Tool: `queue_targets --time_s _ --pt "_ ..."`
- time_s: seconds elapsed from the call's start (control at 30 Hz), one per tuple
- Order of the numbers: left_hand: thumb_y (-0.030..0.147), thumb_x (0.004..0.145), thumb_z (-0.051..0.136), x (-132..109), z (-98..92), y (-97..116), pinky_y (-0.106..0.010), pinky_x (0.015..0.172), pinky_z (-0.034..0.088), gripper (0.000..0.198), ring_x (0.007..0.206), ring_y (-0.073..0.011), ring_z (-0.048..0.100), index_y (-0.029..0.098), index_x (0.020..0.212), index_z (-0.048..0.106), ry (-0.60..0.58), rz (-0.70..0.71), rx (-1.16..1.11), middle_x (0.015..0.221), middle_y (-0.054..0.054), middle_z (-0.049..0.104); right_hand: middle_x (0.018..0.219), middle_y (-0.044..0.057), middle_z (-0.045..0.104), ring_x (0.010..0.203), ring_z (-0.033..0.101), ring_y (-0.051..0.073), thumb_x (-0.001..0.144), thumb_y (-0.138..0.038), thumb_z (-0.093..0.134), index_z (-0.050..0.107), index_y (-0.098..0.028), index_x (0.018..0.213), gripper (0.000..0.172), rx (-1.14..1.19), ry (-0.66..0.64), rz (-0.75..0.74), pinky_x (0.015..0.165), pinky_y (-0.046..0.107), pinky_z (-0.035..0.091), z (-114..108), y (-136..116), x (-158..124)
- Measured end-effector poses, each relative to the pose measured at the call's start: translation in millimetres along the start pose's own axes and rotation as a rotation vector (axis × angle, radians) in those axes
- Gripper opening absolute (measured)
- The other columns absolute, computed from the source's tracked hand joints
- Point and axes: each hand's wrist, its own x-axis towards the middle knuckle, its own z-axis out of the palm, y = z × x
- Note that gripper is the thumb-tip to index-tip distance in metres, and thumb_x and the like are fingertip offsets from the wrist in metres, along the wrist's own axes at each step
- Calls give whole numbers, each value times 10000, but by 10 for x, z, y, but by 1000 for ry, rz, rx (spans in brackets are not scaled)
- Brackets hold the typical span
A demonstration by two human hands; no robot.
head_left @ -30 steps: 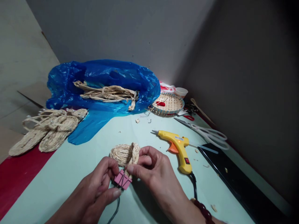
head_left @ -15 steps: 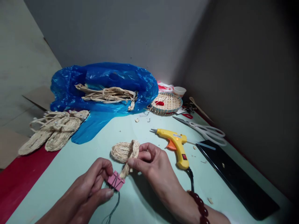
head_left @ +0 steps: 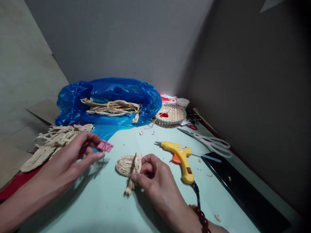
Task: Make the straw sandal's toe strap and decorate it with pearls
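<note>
My left hand (head_left: 73,155) pinches a pink binder clip (head_left: 105,146) by its wire handles, raised above the pale green table (head_left: 114,207), left of the work. My right hand (head_left: 152,176) holds a small woven straw sandal (head_left: 125,164) against the table, thumb and fingers closed on its braided strap (head_left: 136,170), whose loose end hangs toward me. A dark bead bracelet (head_left: 200,216) circles my right wrist.
A yellow glue gun (head_left: 181,155) lies right of the sandal, its cord running toward me. White scissors (head_left: 213,142) and a black slab (head_left: 245,191) lie further right. Behind are a blue plastic bag (head_left: 109,94) with straw, a woven tray (head_left: 171,115), and finished sandals (head_left: 48,142) at left.
My left hand pulled the pink clip off the braided strap and carried it up and to the left. My right hand stayed on the small sandal.
</note>
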Motion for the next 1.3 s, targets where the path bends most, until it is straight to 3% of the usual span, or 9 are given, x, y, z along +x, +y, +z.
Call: queue_targets --time_s 0.03,0.13,0.27,0.43,0.57,0.8,1.03,1.3 --pt "529 902 537 129 48 46 -393 650 495 315 788 -301 666 258 1062 558 -26 54 184 891 -38 696 644 -48 626 610 554 127 740 -124 718 580 -184 848 185 -33 -5 -21 593 246 387 2 -1 -4" --pt "481 959 546 495 229 119 -368 613 453 263 687 -254 622 243 1069 562 -6 121 309 798 -3 664 641 -52 610 603 550 134 744 -107 687 584 -197 844 169 -109 -22 -61 589 250 390 3 5 -10" --pt "365 997 641 877 480 169 -426 813 591 254 903 -222 713 177 1167 657 -59 166 413 1084 -54 728 646 -60 607 607 550 132 710 -42 660 578 -208 836 224 -112 -22 -79 591 245 388 -3 14 -5" --pt "331 981 682 1173 820 221 -475 879 613 305 1040 -257 720 185 1247 659 -140 184 515 1259 -87 708 613 -78 556 609 533 128 718 10 660 564 -201 814 251 -129 -20 -1 593 245 371 -10 -20 13" --pt "329 978 684 1264 1005 214 -490 898 607 330 1078 -269 708 191 1276 646 -142 189 562 1304 -95 688 629 -73 576 607 545 127 739 -5 682 577 -194 848 242 -115 -27 0 595 246 384 -14 -15 37" --pt "338 983 677 1171 998 168 -491 906 603 327 1085 -270 705 198 1276 647 -102 187 565 1313 -95 684 652 -54 604 626 564 140 763 -53 689 595 -188 883 204 -130 -54 -21 625 267 410 -39 -19 38" --pt "326 979 683 1196 953 71 -509 923 599 367 1112 -282 699 198 1318 624 -56 200 379 1337 -101 673 647 -58 564 618 518 138 776 -115 677 588 -196 874 155 -205 -66 -33 603 265 389 -29 -14 35" --pt "334 986 676 1085 792 76 -427 809 630 274 935 -224 738 175 1210 669 -76 166 210 1168 -71 735 661 -43 568 662 520 164 730 -83 662 584 -211 850 191 -269 -39 -64 642 287 400 -10 50 32"
